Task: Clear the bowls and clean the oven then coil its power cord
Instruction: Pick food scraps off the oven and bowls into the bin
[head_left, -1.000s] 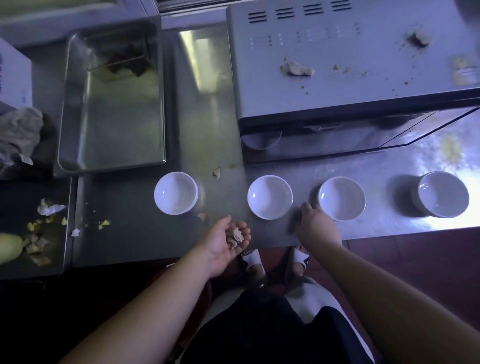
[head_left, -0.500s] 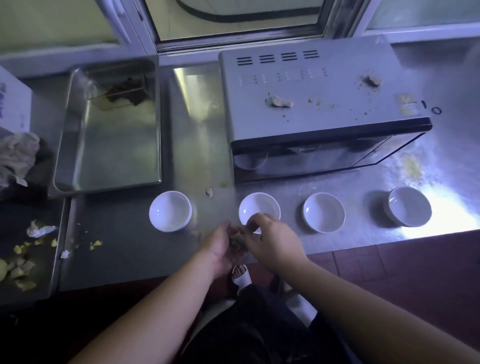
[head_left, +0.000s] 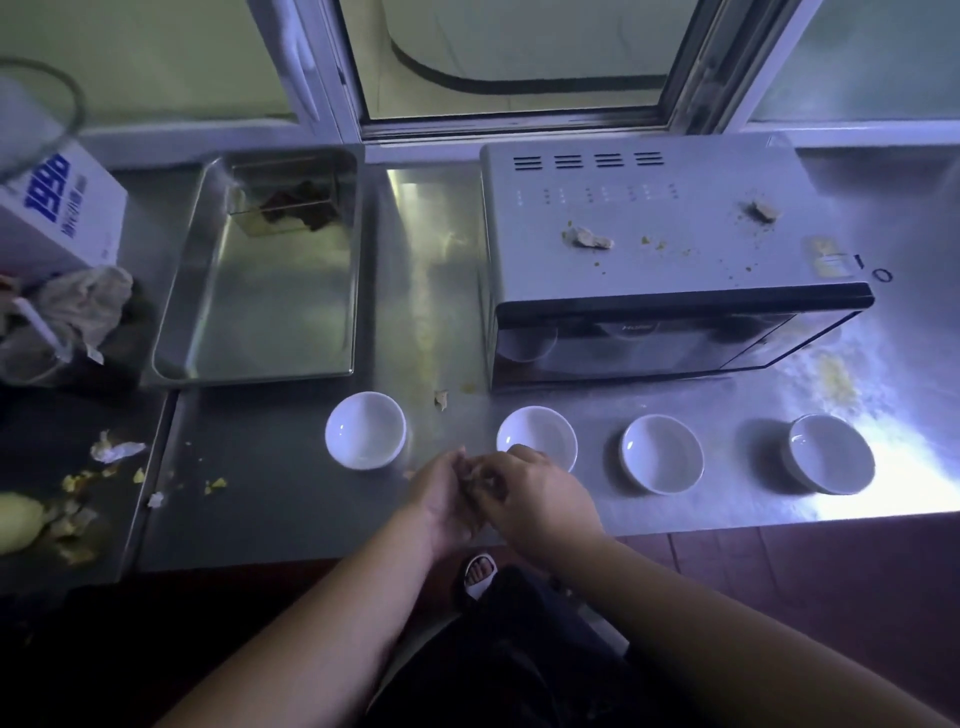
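Both hands meet at the counter's (head_left: 291, 519) near edge, well in front of the oven (head_left: 639, 249): the left hand (head_left: 441, 501) cupped palm-up, holding small food scraps (head_left: 475, 480), the right hand (head_left: 540, 499) over it, fingertips pinching into that pile. Between hands and oven runs a row of four white bowls: first bowl (head_left: 365, 430) left of the oven's front corner, second bowl (head_left: 537, 436) just behind the right hand, third bowl (head_left: 661, 453) and fourth bowl (head_left: 830, 453) further right. Crumbs and two food lumps (head_left: 587, 239) sit on the oven's top. Left of the oven, a steel tray (head_left: 260, 322); beyond it a crumpled cloth (head_left: 85, 304) and a white box (head_left: 62, 208).
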